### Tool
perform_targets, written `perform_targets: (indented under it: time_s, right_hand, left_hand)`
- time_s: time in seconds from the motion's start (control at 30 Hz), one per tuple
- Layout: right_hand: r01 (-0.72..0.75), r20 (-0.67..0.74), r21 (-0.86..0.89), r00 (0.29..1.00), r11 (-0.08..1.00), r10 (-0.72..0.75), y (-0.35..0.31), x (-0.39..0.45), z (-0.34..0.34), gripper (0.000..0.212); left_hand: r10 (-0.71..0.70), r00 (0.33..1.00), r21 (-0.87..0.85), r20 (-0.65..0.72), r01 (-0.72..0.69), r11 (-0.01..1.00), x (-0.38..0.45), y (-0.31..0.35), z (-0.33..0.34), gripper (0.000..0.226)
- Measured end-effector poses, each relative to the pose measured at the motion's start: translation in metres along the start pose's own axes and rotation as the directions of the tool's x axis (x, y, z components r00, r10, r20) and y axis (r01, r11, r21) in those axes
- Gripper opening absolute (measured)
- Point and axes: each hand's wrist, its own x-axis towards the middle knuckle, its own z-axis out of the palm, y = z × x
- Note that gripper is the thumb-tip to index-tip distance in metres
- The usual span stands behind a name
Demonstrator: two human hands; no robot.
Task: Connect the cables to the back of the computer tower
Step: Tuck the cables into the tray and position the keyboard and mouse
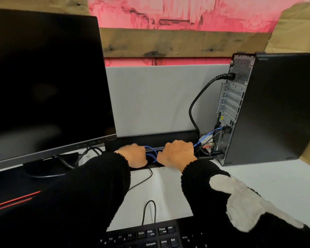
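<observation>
We are reaching both hands into the cable slot [151, 149] at the desk's rear edge. Left hand [133, 155] is curling down into the slot among blue cable [151, 154] loops; fingertips hidden, so can't tell whether it is gripping anything. Right hand [177, 152] is lying knuckles-up over the slot, fingers bent over the far edge; grip likewise unclear.

Risk: tugging blue cable from the slot is likely dragging on plugs already seated low on the tower [268, 108], since the bundle runs straight there; a snag could unseat them.

Tower rear panel is standing just right of the right hand and above it. Power cord [195, 104] is plugged in near the top, arcing down to just beyond the right knuckles.
</observation>
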Motion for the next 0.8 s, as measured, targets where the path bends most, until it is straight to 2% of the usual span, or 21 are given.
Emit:
perform_targets:
  time_s: [0.07,0.1,0.13,0.2,0.27,0.33,0.4,0.47,0.5,0.57,0.63,0.67,0.73,0.8]
  right_hand:
    - [0.005,0.024,0.006,1.0,1.0,-0.005,0.0,-0.002,-0.001,0.044]
    - [-0.003,0.04,-0.006,0.999,1.0,0.003,0.0,-0.001,-0.003,0.044]
    - [-0.011,0.064,-0.025,0.998,1.0,0.013,0.0,0.0,-0.003,0.046]
    - [-0.023,0.111,-0.059,0.993,0.998,0.029,-0.001,0.002,-0.006,0.054]
    - [-0.029,0.133,-0.059,0.99,0.998,0.037,-0.001,0.005,-0.009,0.059]
    - [-0.021,0.154,-0.039,0.988,0.999,0.027,0.001,0.007,-0.012,0.06]
    - [-0.022,0.201,-0.024,0.979,0.999,0.027,0.002,0.01,-0.014,0.066]
    - [0.014,0.23,-0.032,0.973,0.999,-0.007,0.003,0.01,-0.014,0.075]
    - [0.079,0.218,-0.033,0.974,0.996,-0.07,0.002,0.01,-0.013,0.074]
    - [0.251,0.115,-0.032,0.962,0.967,-0.246,0.002,0.01,-0.009,0.06]
    - [0.376,-0.033,-0.03,0.926,0.926,-0.376,0.0,0.01,-0.002,0.049]
    - [0.408,-0.062,-0.011,0.911,0.913,-0.408,-0.001,0.011,0.002,0.051]
    - [0.419,-0.048,0.024,0.907,0.908,-0.418,-0.001,0.013,0.009,0.058]
    - [0.415,-0.029,0.013,0.909,0.91,-0.415,0.001,0.015,0.011,0.054]
  left_hand:
    - [0.006,0.972,0.071,-0.235,0.011,0.997,-0.005,0.006,-0.003,0.031]
    - [0.016,0.952,0.038,-0.305,-0.004,0.999,-0.007,0.009,-0.004,0.029]
    - [0.034,0.948,-0.062,-0.317,-0.057,0.996,-0.006,0.009,-0.003,0.026]
    - [0.129,0.968,-0.323,-0.213,-0.195,0.926,-0.008,0.004,-0.006,0.028]
    - [0.29,0.956,-0.49,-0.042,-0.273,0.828,-0.017,-0.005,-0.011,0.039]
    - [0.383,0.922,-0.453,0.054,-0.319,0.832,-0.025,-0.012,-0.008,0.049]
    - [0.301,0.953,-0.396,-0.025,-0.286,0.872,-0.015,-0.023,0.007,0.039]
    - [0.145,0.983,-0.482,-0.116,-0.183,0.857,-0.002,-0.028,0.014,0.039]
    - [0.083,0.988,-0.517,-0.13,-0.139,0.845,0.005,-0.029,0.016,0.04]
    - [0.011,0.987,-0.481,-0.161,-0.088,0.872,0.014,-0.024,0.02,0.036]
    - [-0.05,0.97,-0.349,-0.239,-0.038,0.936,0.022,-0.012,0.028,0.035]
    - [-0.079,0.954,-0.289,-0.289,-0.008,0.957,0.022,-0.006,0.033,0.033]
    - [-0.097,0.908,-0.23,-0.408,0.001,0.973,0.02,0.002,0.038,0.028]
    - [-0.042,0.865,-0.251,-0.5,-0.098,0.963,0.016,-0.002,0.034,0.028]
